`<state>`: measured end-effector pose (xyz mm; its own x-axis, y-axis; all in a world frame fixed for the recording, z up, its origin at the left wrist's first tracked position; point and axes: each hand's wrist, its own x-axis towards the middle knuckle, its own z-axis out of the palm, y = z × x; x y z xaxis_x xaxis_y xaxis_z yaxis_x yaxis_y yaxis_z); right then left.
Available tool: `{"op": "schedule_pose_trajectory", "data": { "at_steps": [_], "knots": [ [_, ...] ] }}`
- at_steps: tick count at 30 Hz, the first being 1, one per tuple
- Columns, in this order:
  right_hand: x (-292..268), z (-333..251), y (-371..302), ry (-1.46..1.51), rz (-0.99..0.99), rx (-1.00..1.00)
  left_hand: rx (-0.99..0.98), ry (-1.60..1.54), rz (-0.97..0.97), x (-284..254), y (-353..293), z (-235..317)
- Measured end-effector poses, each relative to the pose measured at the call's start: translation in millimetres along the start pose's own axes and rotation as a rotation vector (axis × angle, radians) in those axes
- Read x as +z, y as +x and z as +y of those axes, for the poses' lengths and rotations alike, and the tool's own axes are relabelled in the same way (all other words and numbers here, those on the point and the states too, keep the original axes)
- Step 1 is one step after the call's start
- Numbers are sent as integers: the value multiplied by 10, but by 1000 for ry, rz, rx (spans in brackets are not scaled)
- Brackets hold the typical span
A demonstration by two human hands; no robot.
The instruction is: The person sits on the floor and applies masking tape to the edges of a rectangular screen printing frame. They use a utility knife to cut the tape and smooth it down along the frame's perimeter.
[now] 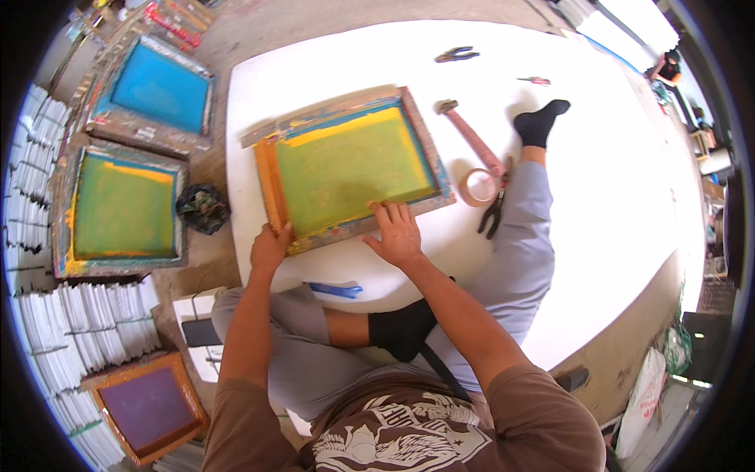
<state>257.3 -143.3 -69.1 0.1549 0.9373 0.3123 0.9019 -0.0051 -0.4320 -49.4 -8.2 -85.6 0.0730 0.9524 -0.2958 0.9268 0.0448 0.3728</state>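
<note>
A wooden screen-printing frame [350,175] with yellow-green mesh lies on the white board in front of me. Along its left side runs an orange-brown wooden strip [272,185]. At the near left corner, my left hand [271,245] is closed round the end of that side. My right hand [397,232] rests on the near edge, its fingers stretched onto the mesh and the thumb apart. To the right lie a hammer [473,140] with a reddish handle, a roll of tape [478,187] and black-and-red pliers [495,208]. Nearer me is a blue cutter-like tool [336,290].
The white board [605,197] sits on the floor; my outstretched leg [527,228] crosses it. Another pair of pliers [458,54] and a small red-handled tool [536,80] lie farther off. More screen frames [126,206] and stacked paper [86,318] stand at left, beside a dark crumpled bag [203,208].
</note>
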Motion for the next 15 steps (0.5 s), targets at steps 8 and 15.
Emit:
{"op": "schedule_pose_trajectory", "data": {
  "at_steps": [8, 15],
  "knots": [
    [-711, 1331, -179, -354, 198, 409, -148, 43, 2, -178, -139, 277],
    [-646, 1676, -304, -451, 71, 472, 92, -195, 411, -152, -107, 119]
  ]
}}
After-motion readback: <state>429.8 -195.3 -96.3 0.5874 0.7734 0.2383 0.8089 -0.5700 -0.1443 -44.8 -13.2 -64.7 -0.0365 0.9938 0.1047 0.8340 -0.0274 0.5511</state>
